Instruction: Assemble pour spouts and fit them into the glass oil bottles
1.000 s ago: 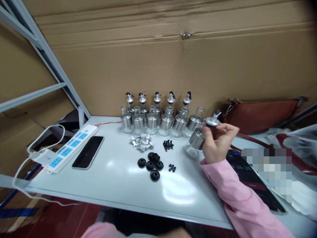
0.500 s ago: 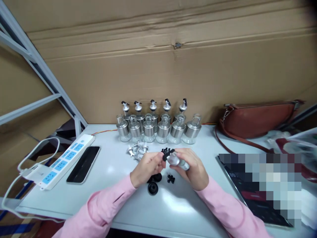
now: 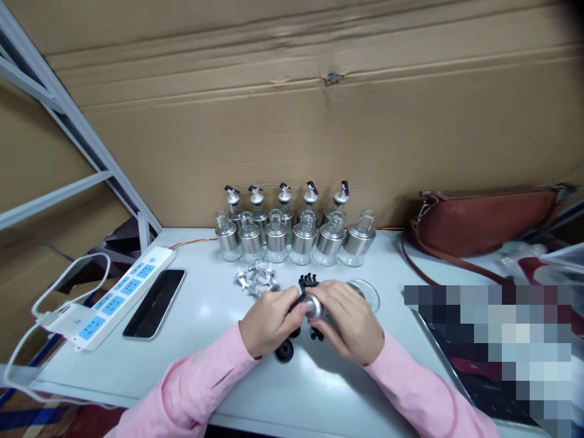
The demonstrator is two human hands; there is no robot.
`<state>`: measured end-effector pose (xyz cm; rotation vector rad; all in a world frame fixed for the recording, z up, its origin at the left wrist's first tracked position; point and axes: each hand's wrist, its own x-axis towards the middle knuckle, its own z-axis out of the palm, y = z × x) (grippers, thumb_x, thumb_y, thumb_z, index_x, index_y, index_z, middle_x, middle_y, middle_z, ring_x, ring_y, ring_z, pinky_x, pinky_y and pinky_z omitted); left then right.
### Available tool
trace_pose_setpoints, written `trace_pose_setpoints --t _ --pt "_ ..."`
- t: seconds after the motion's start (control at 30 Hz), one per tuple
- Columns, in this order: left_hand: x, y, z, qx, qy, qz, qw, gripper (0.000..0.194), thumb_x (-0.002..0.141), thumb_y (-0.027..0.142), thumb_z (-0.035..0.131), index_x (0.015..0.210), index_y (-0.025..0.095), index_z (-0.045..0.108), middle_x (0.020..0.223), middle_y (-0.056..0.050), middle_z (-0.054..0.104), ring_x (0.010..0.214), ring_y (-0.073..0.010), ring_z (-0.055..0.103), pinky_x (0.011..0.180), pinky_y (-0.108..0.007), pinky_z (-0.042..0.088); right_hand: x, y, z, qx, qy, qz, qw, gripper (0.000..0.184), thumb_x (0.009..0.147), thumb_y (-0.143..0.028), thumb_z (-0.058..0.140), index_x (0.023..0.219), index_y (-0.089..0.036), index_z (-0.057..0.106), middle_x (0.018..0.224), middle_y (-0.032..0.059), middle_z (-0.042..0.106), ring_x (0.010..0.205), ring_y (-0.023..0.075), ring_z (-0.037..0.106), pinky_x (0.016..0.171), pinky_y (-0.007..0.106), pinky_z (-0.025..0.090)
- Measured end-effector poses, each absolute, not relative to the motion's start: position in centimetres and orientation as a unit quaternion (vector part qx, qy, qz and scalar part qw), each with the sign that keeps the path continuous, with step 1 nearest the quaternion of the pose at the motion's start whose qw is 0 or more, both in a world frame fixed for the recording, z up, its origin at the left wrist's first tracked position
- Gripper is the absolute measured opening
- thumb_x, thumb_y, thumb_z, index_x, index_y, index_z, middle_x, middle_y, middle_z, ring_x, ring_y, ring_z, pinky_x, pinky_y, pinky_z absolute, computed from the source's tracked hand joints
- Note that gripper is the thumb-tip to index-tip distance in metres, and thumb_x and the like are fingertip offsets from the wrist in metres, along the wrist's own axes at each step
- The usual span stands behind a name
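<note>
A glass bottle [image 3: 373, 294] with a silver pour spout [image 3: 313, 308] lies tilted between my hands, its clear base out to the right. My right hand [image 3: 349, 319] is wrapped round the bottle's body and hides most of it. Thumb and fingers of my left hand [image 3: 271, 322] pinch the spout at its black flap [image 3: 298, 299]. Small black flap pieces [image 3: 308, 280] lie just behind the hands, and more black pieces [image 3: 316, 334] show below them. A round black cap [image 3: 284, 351] lies near my left hand. Silver spout parts [image 3: 258, 278] are piled at the left.
Open-necked bottles with metal bands [image 3: 303, 237] stand in a front row; bottles with spouts [image 3: 284, 193] stand behind them. A power strip [image 3: 123, 298] and phone [image 3: 155, 304] lie left. A brown bag [image 3: 488, 219] and a partly blurred dark flat object [image 3: 460, 359] are on the right.
The bottle has tipped so its spout points toward me and its base shows at right. My left fingers have shifted from the flap's tip onto the spout. The view has moved slightly.
</note>
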<state>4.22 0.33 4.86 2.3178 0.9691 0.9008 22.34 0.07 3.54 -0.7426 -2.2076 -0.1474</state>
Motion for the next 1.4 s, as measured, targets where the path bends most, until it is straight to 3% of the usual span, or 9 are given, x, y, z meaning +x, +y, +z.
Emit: trace_pose_setpoints --t 0.2,0.47,0.67,0.83,1.0,1.1,1.23,1.4 --pt "4.2 0.3 4.9 0.851 0.378 0.274 0.239 0.023 0.089 0.033 0.031 0.071 0.020 0.036 0.056 0.004 0.040 0.048 -0.0113 0.037 0.050 -0.022 0.028 22.5 -0.3 3.6 -0.325 -0.867 -0.102 0.363 0.029 0.086 -0.036 0.042 0.096 -0.012 0.055 0.071 0.0083 0.061 0.066 0.0206 0.051 0.060 0.033 0.041" --pt "4.3 0.6 5.0 0.857 0.353 0.317 0.200 0.034 0.093 0.041 0.020 0.076 0.019 0.038 0.062 0.001 0.046 0.054 -0.0127 0.045 0.053 -0.023 0.034 22.5 -0.3 4.2 -0.369 -0.841 -0.105 0.382 0.028 0.083 -0.038 0.050 0.098 -0.015 0.059 0.064 0.0036 0.061 0.057 0.0163 0.052 0.056 0.028 0.037" --pt "3.3 1.1 4.6 0.864 0.303 0.400 0.044 0.035 0.094 0.040 0.018 0.084 0.017 0.043 0.069 -0.002 0.054 0.052 -0.0126 0.049 0.051 -0.023 0.037 24.1 2.0 3.9 -0.428 -0.752 -0.106 0.490 0.019 0.081 -0.035 0.056 0.091 -0.019 0.060 0.066 0.0018 0.064 0.060 0.0161 0.059 0.057 0.026 0.043" --pt "1.2 2.2 3.9 0.808 0.343 0.479 0.010 0.025 0.094 0.033 0.029 0.085 0.017 0.046 0.069 0.000 0.053 0.054 -0.0104 0.050 0.052 -0.020 0.038 25.7 5.1 3.6 -0.560 -0.592 -0.046 0.578 0.030 0.077 -0.047 0.055 0.090 -0.020 0.059 0.069 0.0005 0.063 0.055 0.0156 0.058 0.056 0.027 0.044" --pt "0.3 2.4 3.6 0.784 0.366 0.500 -0.019 0.027 0.094 0.035 0.028 0.086 0.017 0.045 0.069 0.000 0.053 0.053 -0.0102 0.050 0.052 -0.020 0.037 26.7 8.2 2.9 -0.575 -0.548 0.010 0.607 0.036 0.081 -0.051 0.046 0.093 -0.018 0.054 0.068 0.0009 0.061 0.063 0.0174 0.059 0.062 0.029 0.044" --pt "0.5 2.4 3.4 0.797 0.357 0.486 -0.017 0.032 0.095 0.037 0.023 0.083 0.017 0.045 0.068 -0.001 0.054 0.052 -0.0107 0.050 0.052 -0.021 0.038 27.5 9.5 2.6 -0.584 -0.542 -0.014 0.604 0.038 0.082 -0.052 0.041 0.093 -0.018 0.053 0.070 0.0026 0.059 0.070 0.0194 0.056 0.069 0.034 0.043" --pt "0.9 2.4 3.2 0.808 0.354 0.470 -0.010 0.033 0.095 0.037 0.022 0.085 0.016 0.045 0.069 -0.003 0.056 0.051 -0.0109 0.050 0.051 -0.021 0.038 28.3 11.0 2.4 -0.564 -0.562 -0.103 0.596 0.041 0.083 -0.054 0.035 0.088 -0.018 0.053 0.088 0.0088 0.055 0.092 0.0241 0.048 0.085 0.043 0.035" --pt "1.2 2.4 3.1 0.814 0.355 0.459 -0.010 0.034 0.094 0.037 0.022 0.081 0.016 0.046 0.068 -0.003 0.055 0.052 -0.0115 0.051 0.051 -0.022 0.039 28.6 12.9 1.9 -0.547 -0.585 -0.082 0.593 0.038 0.084 -0.051 0.035 0.100 -0.017 0.046 0.102 0.0108 0.051 0.100 0.0228 0.048 0.089 0.042 0.036"
